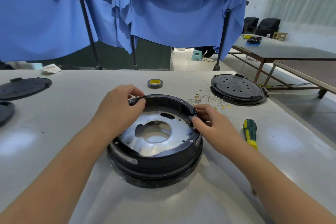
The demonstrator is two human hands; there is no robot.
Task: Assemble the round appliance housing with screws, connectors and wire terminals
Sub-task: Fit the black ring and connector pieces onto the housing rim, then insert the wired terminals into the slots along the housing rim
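We see a bright, evenly lit scene with soft overhead light. Pale glare patches sit on the grey table [54, 114], and the housing's metal plate [154, 129] shines. Shadows are faint. Wide-angle bending curves the edges, and the far background looks slightly soft.

Blue cloth [163, 5] hangs behind the table [54, 132]; a roll of tape [155, 83] and a white rag [50, 68] lie on it; farther right stand dark chairs [261, 25], perhaps armchairs.
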